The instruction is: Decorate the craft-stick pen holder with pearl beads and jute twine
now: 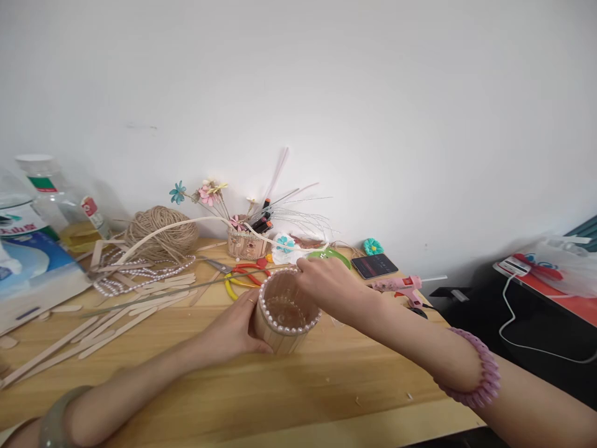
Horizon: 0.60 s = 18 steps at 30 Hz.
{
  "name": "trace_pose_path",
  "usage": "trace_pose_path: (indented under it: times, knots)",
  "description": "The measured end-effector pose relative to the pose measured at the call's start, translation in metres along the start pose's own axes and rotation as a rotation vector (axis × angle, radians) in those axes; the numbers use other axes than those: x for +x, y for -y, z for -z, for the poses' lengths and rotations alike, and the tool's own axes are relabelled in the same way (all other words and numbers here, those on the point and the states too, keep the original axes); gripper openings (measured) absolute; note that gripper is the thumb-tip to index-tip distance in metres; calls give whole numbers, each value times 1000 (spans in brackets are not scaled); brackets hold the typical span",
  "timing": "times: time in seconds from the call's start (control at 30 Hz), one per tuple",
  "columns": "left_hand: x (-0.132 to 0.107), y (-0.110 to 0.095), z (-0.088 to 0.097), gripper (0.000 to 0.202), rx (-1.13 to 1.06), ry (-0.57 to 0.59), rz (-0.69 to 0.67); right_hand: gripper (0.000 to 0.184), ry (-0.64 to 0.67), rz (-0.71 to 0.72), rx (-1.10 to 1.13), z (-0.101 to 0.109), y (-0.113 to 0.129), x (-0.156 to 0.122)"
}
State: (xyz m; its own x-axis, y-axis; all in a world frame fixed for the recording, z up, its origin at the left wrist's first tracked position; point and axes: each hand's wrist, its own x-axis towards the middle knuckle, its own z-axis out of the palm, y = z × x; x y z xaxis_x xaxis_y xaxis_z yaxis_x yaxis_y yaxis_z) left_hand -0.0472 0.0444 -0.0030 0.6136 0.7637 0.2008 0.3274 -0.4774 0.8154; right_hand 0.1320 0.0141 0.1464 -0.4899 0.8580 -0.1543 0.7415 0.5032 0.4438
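Firmly, the left hand (233,331) wraps a round wooden-stick cup (285,341) (pearl-beaded rim). The right hand (326,283) pinches those beads (262,305).

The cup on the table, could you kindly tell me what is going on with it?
A person grips the cup with the left hand, while the right hand touches its pearl rim at the far side. Loose sticks, twine, pliers and a glue gun lie around it on the table.
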Motion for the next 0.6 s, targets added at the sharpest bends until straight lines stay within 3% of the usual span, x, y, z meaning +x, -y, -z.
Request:
trace_pose_path:
  times: [0.23, 0.4, 0.5, 0.6]
  knots:
    - [0, 3, -1, 102, -15, 8, -5, 27, -35, 124, -99, -3, 4, 3]
    - [-1, 3, 0, 102, -13, 7, -22, 22, -34, 191, -112, -4, -2, 3]
    - [-1, 0, 0, 102, -33, 2, -20, 19, -47, 186, -7, -6, -14, 1]
    - [0, -2, 1, 100, -45, 6, -18, 19, -176, 79, 196, -9, -30, -3]
